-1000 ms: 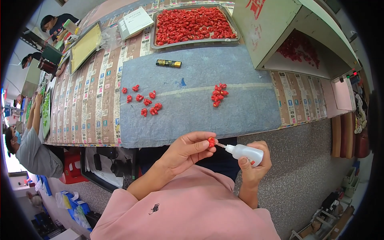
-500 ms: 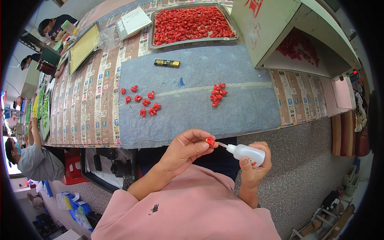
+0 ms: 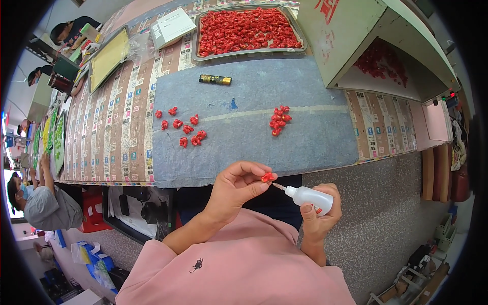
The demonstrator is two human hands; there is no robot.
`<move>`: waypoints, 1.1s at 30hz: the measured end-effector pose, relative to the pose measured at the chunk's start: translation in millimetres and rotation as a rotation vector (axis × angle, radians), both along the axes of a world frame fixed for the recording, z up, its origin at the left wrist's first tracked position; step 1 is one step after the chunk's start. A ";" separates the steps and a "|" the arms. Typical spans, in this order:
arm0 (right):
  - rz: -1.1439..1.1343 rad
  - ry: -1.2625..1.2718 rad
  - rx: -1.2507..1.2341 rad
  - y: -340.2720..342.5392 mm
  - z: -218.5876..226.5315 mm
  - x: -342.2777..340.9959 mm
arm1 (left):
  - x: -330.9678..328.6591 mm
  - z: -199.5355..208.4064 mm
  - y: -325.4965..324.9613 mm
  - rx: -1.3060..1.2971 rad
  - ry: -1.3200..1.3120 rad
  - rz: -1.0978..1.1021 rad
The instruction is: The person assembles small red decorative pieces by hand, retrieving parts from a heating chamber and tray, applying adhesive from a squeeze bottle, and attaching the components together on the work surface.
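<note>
Between thumb and fingers, my left hand pinches a small red flower-like piece in front of the table edge. My right hand grips a white squeeze bottle, tilted so that its thin nozzle points at the red piece. The tip is at or just beside the underside of that piece; contact is too small to tell. Beyond my hands, a blue cloth mat carries several scattered red pieces on the left and a tight heap of red pieces right of centre.
A black-and-gold cylinder lies on the mat. Behind stand a metal tray full of red pieces, a white box and, at right, an open-fronted pale cabinet with red pieces inside. Co-workers sit at left, one in a grey shirt.
The red piece has turned in my left fingers and shows more of its open side. The bottle has shifted slightly left and down, its nozzle now lower against the piece.
</note>
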State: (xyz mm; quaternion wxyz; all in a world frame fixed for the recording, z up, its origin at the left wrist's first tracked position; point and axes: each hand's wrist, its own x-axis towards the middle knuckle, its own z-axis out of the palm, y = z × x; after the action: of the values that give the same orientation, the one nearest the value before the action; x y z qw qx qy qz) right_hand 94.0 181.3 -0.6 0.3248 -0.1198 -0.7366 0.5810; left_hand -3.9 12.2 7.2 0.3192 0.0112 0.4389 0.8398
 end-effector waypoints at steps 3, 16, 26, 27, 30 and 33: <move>0.001 -0.002 -0.001 -1.0 -0.1 0.3 | 0.8 -0.2 -0.3 -0.001 0.013 -0.007; -0.050 0.060 -0.108 4.9 -0.1 -12.4 | -3.8 2.7 0.6 0.044 -0.092 -0.059; 0.069 -0.128 0.128 34.3 -13.9 -76.4 | -2.1 4.1 -4.9 0.126 -0.336 -0.154; 0.047 -0.122 0.140 34.9 -12.6 -77.6 | -0.6 2.1 -6.6 0.135 -0.364 -0.136; 0.136 -0.261 0.102 38.2 -11.6 -78.7 | 0.2 -0.1 -5.6 0.158 -0.366 -0.159; 0.151 -0.249 0.100 41.6 -7.0 -78.5 | 0.2 -1.4 -3.0 0.176 -0.374 -0.180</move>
State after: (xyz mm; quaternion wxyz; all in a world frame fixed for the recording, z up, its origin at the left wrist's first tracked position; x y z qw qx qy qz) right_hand 15.5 222.9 -7.6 0.1919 -0.1185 -0.8061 0.5471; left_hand -3.7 9.2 5.9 0.4664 -0.0776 0.2946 0.8304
